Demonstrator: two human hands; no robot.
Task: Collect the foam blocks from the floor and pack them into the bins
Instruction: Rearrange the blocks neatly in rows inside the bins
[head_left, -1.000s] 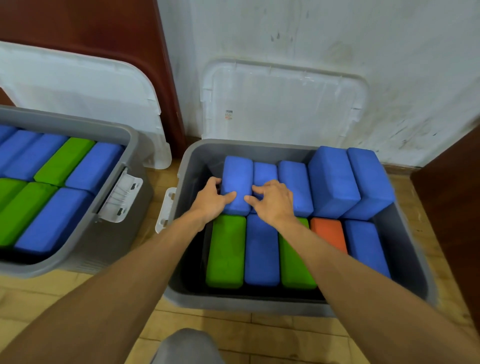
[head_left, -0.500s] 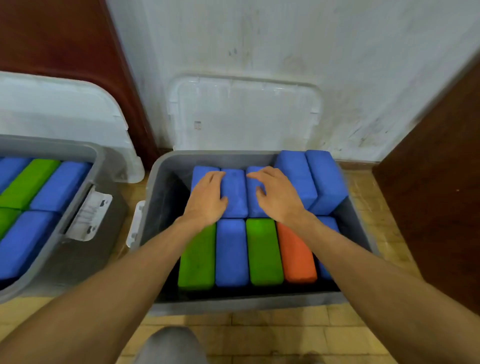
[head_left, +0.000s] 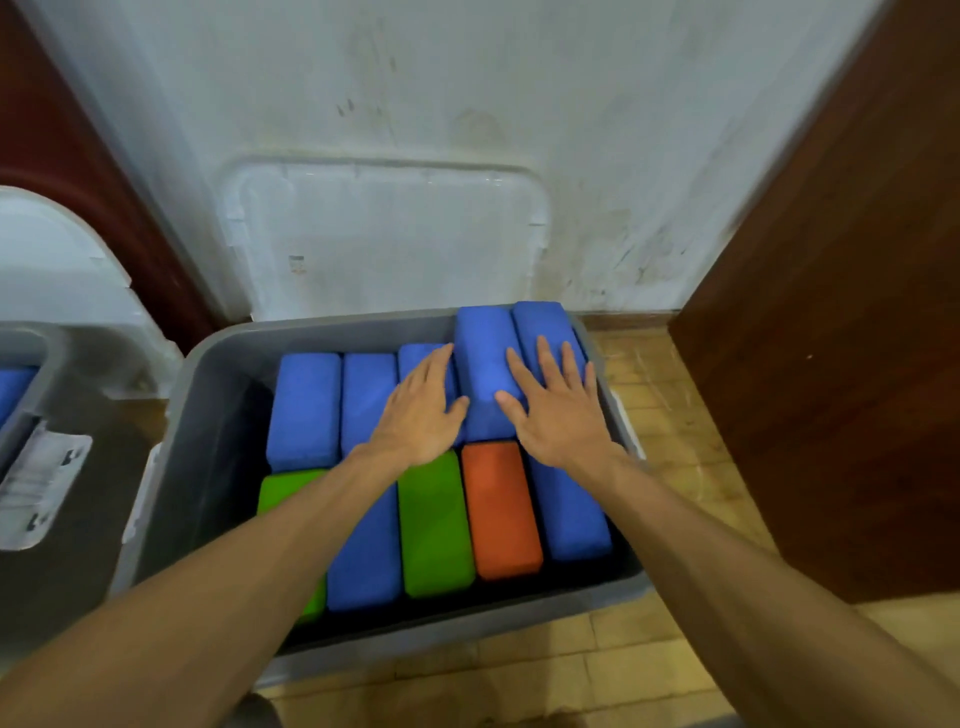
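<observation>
A grey bin (head_left: 171, 467) in front of me holds two rows of foam blocks. Its near row has a green block (head_left: 434, 525), an orange block (head_left: 501, 512) and blue ones. In the far row, two blue blocks (head_left: 485, 358) at the right stick up higher than the others and lean. My left hand (head_left: 421, 410) lies flat with straight fingers on the far row, just left of the raised pair. My right hand (head_left: 558, 410) presses flat on the raised blue blocks. Neither hand grips anything.
A second grey bin (head_left: 36, 364) with blue blocks stands at the left, its white latch (head_left: 36, 488) facing me. Two white lids (head_left: 384, 239) lean against the wall behind the bins. A dark wooden panel (head_left: 831, 364) stands close on the right. The floor is yellowish tile.
Both hands have shifted right along the far row, from its left blocks to the raised blue pair. My view has also swung to the right and closer.
</observation>
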